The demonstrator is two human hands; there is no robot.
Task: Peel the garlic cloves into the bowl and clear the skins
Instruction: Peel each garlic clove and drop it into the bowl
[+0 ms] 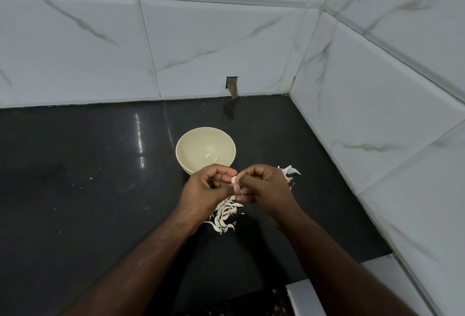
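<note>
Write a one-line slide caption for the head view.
Both hands pinch a garlic clove near the cream bowl, skins piled beneath.

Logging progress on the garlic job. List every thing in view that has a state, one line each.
bowl: upright on the counter, two peeled cloves inside
garlic clove: pinched between both hands, partly peeled
left hand: pinches the clove
right hand: pinches the clove
unpeeled cloves: heaped beneath the hands
skins: loose, beside the bowl

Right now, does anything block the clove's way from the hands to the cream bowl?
Nothing visible does. Both hands pinch the small pale garlic clove just in front of the round cream bowl, whose open top is uncovered.
</note>
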